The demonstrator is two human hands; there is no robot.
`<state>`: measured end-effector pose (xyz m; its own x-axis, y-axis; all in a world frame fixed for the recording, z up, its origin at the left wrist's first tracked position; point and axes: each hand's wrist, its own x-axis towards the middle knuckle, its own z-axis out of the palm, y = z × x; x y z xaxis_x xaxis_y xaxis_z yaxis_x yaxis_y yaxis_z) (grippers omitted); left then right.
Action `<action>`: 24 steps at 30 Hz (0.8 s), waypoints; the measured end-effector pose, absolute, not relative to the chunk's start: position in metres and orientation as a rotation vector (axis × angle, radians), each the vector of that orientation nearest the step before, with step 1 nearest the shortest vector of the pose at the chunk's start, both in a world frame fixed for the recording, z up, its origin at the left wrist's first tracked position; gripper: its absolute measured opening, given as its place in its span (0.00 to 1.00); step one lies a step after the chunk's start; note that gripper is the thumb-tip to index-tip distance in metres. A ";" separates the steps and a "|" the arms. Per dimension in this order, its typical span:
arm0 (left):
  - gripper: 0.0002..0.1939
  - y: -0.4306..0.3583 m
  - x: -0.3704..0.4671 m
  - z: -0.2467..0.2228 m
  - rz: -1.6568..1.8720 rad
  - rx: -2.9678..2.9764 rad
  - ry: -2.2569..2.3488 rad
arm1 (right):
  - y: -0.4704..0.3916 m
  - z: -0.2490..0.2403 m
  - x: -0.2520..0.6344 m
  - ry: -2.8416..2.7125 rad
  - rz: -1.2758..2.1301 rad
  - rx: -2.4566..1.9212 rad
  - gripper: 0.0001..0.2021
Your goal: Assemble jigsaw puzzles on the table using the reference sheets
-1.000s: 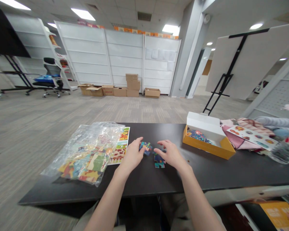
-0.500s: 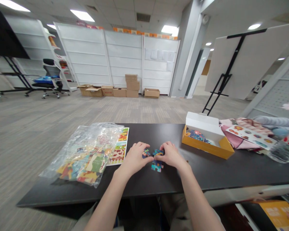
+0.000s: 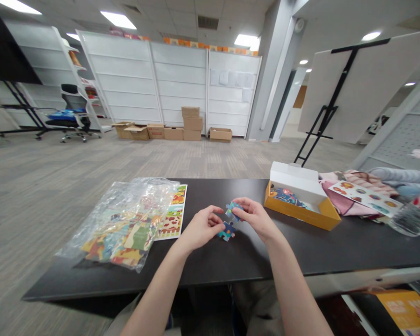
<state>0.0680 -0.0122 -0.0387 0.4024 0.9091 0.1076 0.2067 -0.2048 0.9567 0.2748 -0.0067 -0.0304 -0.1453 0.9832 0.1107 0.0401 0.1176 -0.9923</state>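
Note:
Between my hands, at the middle of the dark table, are small blue puzzle pieces. My right hand point(image 3: 254, 217) pinches an upper blue and teal piece point(image 3: 233, 209) between thumb and fingers, tilted off the tabletop. Just below it is a lower puzzle piece point(image 3: 227, 232), its left edge gripped by my left hand point(image 3: 205, 227), thumb against the piece and fingers curled. The two pieces look apart or barely touching at a corner. Right of my right hand, an open yellow box point(image 3: 301, 215) with a white lid holds more blue pieces point(image 3: 286, 196).
On the left of the black table point(image 3: 245, 259) lies a clear plastic bag point(image 3: 126, 228) of colourful pieces, partly over a picture sheet point(image 3: 175, 217). Pink cloth point(image 3: 336, 198), a sticker sheet point(image 3: 366, 198) and clear plastic packaging point(image 3: 411, 219) lie at the right.
My right hand has lifted its piece up and away from the lower one. My left hand has moved slightly right, and the piece formerly beside its fingers no longer shows there.

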 end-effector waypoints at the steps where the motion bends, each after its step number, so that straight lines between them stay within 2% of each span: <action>1: 0.16 -0.011 0.067 -0.038 0.900 1.657 0.992 | -0.008 -0.028 0.276 -1.370 1.205 -1.080 0.23; 5: 0.11 -0.008 0.063 -0.037 1.016 1.557 1.070 | -0.012 -0.022 0.282 -1.364 1.215 -1.041 0.20; 12: 0.19 -0.012 0.062 -0.027 1.099 1.397 0.982 | -0.009 -0.031 0.270 -1.491 1.223 -1.064 0.18; 18: 0.24 -0.005 0.058 -0.031 1.135 1.439 1.019 | 0.000 -0.044 0.247 -1.448 1.023 -1.097 0.17; 21: 0.18 0.004 0.050 -0.035 1.185 1.482 1.144 | 0.001 -0.045 0.245 -1.473 0.921 -1.145 0.13; 24: 0.10 0.007 0.043 -0.040 1.078 1.625 1.238 | 0.000 -0.048 0.245 -1.623 0.774 -1.282 0.09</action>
<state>0.0432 0.0072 -0.0399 0.1551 0.9759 0.1533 0.2863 -0.1929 0.9385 0.2446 -0.0002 -0.0482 -0.0576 0.9623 0.2659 0.3987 0.2663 -0.8775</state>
